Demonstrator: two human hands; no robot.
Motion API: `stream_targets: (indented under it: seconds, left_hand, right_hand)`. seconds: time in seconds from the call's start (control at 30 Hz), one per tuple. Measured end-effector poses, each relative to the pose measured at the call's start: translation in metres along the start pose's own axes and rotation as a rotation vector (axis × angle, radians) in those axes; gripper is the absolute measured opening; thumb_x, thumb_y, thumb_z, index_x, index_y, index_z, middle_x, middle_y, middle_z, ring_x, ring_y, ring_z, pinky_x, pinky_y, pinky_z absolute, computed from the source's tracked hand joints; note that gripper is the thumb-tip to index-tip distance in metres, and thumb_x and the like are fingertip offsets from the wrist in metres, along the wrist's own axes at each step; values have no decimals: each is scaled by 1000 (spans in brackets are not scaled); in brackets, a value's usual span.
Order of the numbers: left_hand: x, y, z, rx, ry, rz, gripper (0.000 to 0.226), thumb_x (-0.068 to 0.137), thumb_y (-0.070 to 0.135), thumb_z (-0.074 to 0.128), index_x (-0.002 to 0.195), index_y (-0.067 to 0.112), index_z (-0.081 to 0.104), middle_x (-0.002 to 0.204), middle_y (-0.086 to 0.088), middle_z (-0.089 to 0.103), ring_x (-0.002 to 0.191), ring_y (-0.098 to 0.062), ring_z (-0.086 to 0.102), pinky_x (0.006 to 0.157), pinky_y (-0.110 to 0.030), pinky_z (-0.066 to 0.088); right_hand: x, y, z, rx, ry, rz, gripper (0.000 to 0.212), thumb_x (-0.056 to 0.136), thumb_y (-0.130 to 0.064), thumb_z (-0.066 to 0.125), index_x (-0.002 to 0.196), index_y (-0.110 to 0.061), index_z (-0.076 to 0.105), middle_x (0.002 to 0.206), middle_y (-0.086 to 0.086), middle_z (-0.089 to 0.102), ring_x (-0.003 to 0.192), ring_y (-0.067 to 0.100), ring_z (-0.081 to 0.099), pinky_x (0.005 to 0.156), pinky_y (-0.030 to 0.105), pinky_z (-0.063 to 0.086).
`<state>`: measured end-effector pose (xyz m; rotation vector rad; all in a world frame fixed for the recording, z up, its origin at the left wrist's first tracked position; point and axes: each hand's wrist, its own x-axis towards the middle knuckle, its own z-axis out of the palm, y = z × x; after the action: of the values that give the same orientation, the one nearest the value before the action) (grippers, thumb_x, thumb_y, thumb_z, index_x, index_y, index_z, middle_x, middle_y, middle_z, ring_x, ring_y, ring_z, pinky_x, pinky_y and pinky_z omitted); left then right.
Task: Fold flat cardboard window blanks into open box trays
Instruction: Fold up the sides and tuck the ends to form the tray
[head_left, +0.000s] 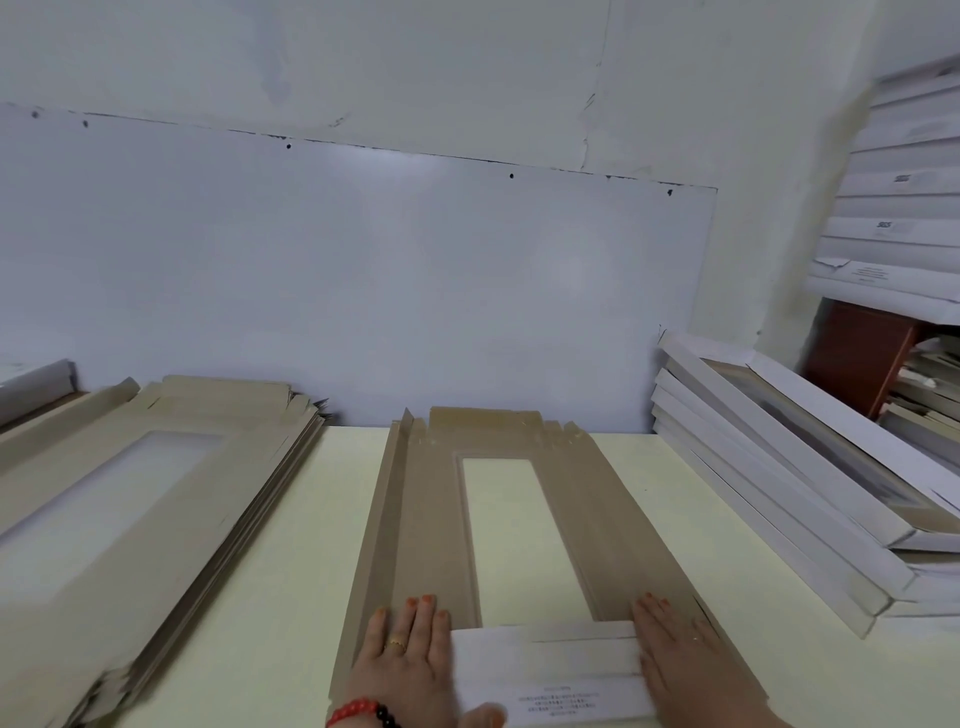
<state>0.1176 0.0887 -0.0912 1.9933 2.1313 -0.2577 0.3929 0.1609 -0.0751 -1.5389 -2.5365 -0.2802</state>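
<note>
At bottom edge, left hand, right hand spread flat on blank; wrists cropped, flap print unreadable.

Your left hand and right hand press flat on the brown window blank lying on the pale table, its white near flap folded over between them, with a stack of flat blanks to your left and finished white trays piled to your right.

Cardboard blanks on cream table
</note>
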Motion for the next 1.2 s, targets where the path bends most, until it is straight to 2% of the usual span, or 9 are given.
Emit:
stream_targets:
  seconds: [0.03, 0.1, 0.2, 0.3, 0.4, 0.67, 0.97, 1.1, 1.2]
  left_hand:
    - [-1, 0, 0, -17, 7, 0, 133, 49, 98, -6, 152, 14, -12, 160, -3, -18, 147, -20, -17, 114, -48, -15]
    - [-3, 2, -3, -62, 24, 29, 114, 67, 92, 16, 153, 23, -12, 161, 0, -15, 147, -21, -14, 115, -47, -13]
    - [-6, 5, -15, -126, 42, 99, 105, 72, 80, 40, 152, 31, -8, 161, 8, 2, 148, -18, 1, 118, -45, -3]
    - [-7, 9, -32, -111, 62, 173, 98, 68, 71, 48, 150, 33, 10, 153, 4, 27, 141, -21, 22, 118, -44, 9]
    - [-9, 15, -46, -89, 51, 197, 94, 71, 63, 57, 149, 34, 13, 147, -1, 35, 136, -23, 31, 115, -43, 19]
    - [-2, 15, -56, -185, 121, 127, 107, 66, 51, 77, 148, 33, 12, 138, 3, 39, 129, -21, 38, 107, -36, 37]
    - [6, -2, -68, 69, 292, 43, 53, 76, 36, 64, 123, 24, 44, 120, -2, 49, 111, -24, 50, 90, -34, 42]
    - [-3, 0, -66, 88, 283, 90, 47, 78, 42, 63, 117, 23, 44, 117, -1, 52, 108, -26, 53, 92, -36, 39]
    - [-13, 3, -63, 29, 195, 136, 48, 81, 45, 62, 120, 24, 45, 119, -2, 57, 111, -26, 55, 93, -34, 41]
  right_hand:
    - [-2, 0, -4, 66, -76, 28, 61, 99, -25, 36, 154, -14, 12, 162, -1, 10, 148, 6, 0, 117, 27, 3]
    - [1, -2, -13, 214, -240, 149, 64, 99, -26, 32, 153, -31, -1, 162, -5, 6, 147, 12, 13, 117, 27, 15]
    - [8, -4, -19, 383, -265, 232, 63, 93, -38, 41, 151, -37, 15, 151, -8, 36, 135, 16, 37, 108, 27, 29]
    - [13, -2, -22, 431, -290, 193, 75, 85, -58, 53, 150, -39, 20, 147, -13, 39, 132, 11, 39, 106, 24, 30]
    - [14, -5, -29, 498, -288, 153, 93, 68, -70, 62, 148, -42, 23, 145, -17, 39, 129, 5, 39, 101, 19, 30]
    - [27, -12, -33, 643, -219, 166, 102, 61, -49, 82, 148, -33, 30, 145, -13, 37, 127, 5, 39, 102, 17, 31]
    - [45, -36, -36, 259, -9, 2, 82, 70, -54, 67, 143, -38, 35, 130, -14, 47, 117, 13, 45, 99, 26, 37]
    - [30, -38, -38, 53, 237, -154, 78, 32, -58, 85, 104, -31, 72, 78, -12, 63, 72, 14, 64, 75, 28, 48]
    - [17, -34, -28, -42, 369, -280, 77, 22, -50, 88, 93, -25, 77, 70, -7, 64, 65, 18, 66, 87, 36, 46]
